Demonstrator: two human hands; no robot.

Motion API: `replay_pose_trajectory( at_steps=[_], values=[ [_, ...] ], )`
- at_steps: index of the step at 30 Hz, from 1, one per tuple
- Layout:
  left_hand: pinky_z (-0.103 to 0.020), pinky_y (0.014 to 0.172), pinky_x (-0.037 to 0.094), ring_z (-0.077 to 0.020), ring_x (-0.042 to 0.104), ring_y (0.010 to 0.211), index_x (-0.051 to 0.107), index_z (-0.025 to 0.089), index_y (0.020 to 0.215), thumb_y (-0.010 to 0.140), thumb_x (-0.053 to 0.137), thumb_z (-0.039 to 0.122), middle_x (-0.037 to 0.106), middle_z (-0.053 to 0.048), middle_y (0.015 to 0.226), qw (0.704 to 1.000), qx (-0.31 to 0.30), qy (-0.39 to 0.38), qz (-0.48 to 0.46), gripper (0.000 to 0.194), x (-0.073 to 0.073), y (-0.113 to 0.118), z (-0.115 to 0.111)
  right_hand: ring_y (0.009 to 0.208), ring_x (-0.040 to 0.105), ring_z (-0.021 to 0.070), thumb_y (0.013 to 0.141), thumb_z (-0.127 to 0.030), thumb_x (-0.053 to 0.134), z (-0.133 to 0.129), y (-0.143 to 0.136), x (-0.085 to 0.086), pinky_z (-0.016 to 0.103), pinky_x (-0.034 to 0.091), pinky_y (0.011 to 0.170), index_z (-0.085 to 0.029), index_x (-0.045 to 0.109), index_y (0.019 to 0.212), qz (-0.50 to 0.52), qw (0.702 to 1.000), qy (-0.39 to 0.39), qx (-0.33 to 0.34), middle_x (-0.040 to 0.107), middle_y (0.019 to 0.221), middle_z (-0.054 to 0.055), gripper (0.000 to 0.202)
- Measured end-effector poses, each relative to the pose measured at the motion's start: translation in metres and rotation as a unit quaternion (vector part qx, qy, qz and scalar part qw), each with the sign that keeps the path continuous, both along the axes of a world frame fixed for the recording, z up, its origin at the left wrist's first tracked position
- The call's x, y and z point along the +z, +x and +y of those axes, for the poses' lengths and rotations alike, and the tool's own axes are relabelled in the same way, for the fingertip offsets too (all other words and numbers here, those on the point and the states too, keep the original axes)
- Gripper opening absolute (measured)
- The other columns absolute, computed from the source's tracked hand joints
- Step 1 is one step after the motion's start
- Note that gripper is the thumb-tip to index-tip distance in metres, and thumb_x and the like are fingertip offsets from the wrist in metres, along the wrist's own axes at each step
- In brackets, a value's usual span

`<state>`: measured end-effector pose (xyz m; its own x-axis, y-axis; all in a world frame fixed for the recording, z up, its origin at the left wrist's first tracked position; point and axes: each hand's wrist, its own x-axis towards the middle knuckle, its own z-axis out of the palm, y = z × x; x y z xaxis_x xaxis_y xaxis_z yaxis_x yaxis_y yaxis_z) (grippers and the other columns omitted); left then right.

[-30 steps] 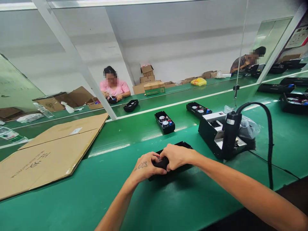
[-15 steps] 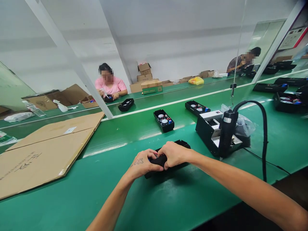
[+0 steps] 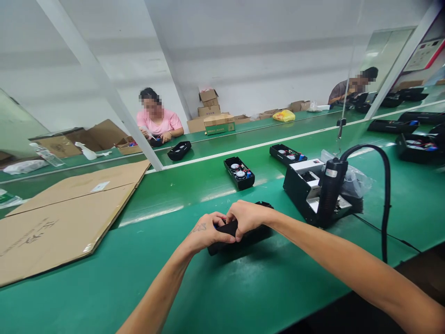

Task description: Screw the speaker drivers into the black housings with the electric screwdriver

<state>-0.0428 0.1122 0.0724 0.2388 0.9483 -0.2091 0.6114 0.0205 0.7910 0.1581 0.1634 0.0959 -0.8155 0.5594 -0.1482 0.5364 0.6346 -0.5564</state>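
Note:
A black plastic housing (image 3: 255,235) lies on the green bench (image 3: 225,297) in front of me. My left hand (image 3: 205,232) grips its near left end, fingers curled over the edge. Over the top of the housing, my right hand (image 3: 247,217) has its fingers pressed down beside the left one. The two hands touch each other. Whatever is inside the housing is hidden by my fingers, apart from a bit of blue and red.
A hot-air tool (image 3: 329,190) with a black hose stands in its holder at my right. Open black housings (image 3: 239,172) (image 3: 287,155) ride the belt beyond. Flat cardboard (image 3: 62,218) lies at left. Two people sit at the far bench behind a clear screen.
My hands and the housing have stayed together with only small finger shifts. The view has drifted slightly, and the housing on the far belt has moved left.

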Motion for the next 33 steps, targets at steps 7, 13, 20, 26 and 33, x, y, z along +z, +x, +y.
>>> replay_pose_trajectory(
  at_steps=[7,13,20,26,33],
  values=[
    [-0.033,0.081,0.048,-0.0252,0.066,0.100,0.059,0.021,0.054,0.046,0.092,0.048,0.071,-0.002,0.116,1.000,-0.004,-0.002,-0.002,0.043,-0.001,-0.002,0.001,0.061,0.047,0.0131,0.064,-0.035,0.089,-0.010,0.000,-0.001,0.026,0.030,0.054,-0.021,0.080,0.084,-0.010,0.999,0.041,-0.021,0.052,0.059,-0.007,0.026],
    [-0.032,0.081,0.049,-0.0237,0.065,0.098,0.058,0.021,0.054,0.047,0.092,0.049,0.069,-0.001,0.114,1.000,-0.009,-0.004,-0.003,0.045,0.000,-0.002,0.002,0.059,0.046,0.0125,0.062,-0.031,0.089,-0.015,-0.003,0.002,0.027,0.029,0.053,-0.023,0.083,0.086,-0.013,0.997,0.032,-0.062,0.050,0.057,-0.008,0.026],
    [-0.032,0.082,0.049,-0.0233,0.066,0.097,0.059,0.021,0.054,0.048,0.093,0.047,0.069,-0.001,0.110,1.000,-0.016,0.003,-0.002,0.043,0.001,0.000,0.000,0.059,0.050,0.0126,0.061,-0.034,0.088,-0.015,-0.003,-0.005,0.026,0.029,0.051,-0.023,0.084,0.089,-0.013,0.997,0.052,-0.053,0.056,0.060,-0.007,0.030],
    [-0.032,0.081,0.050,-0.0228,0.066,0.096,0.061,0.021,0.055,0.052,0.092,0.049,0.068,0.000,0.111,1.000,-0.022,0.012,0.010,0.043,0.003,0.002,-0.007,0.060,0.051,0.0138,0.063,-0.034,0.085,-0.023,-0.001,-0.010,0.027,0.029,0.052,-0.025,0.085,0.091,-0.007,0.995,0.073,-0.063,0.059,0.062,-0.005,0.029],
    [-0.033,0.090,0.052,-0.0282,0.067,0.109,0.070,0.023,0.060,0.051,0.093,0.055,0.071,-0.002,0.120,0.999,-0.039,0.009,0.027,0.040,0.008,-0.004,0.003,0.061,0.049,0.0123,0.062,-0.034,0.090,-0.006,-0.003,0.003,0.025,0.030,0.053,-0.021,0.082,0.084,-0.023,0.998,0.026,-0.051,0.052,0.059,-0.008,0.027]
  ],
)
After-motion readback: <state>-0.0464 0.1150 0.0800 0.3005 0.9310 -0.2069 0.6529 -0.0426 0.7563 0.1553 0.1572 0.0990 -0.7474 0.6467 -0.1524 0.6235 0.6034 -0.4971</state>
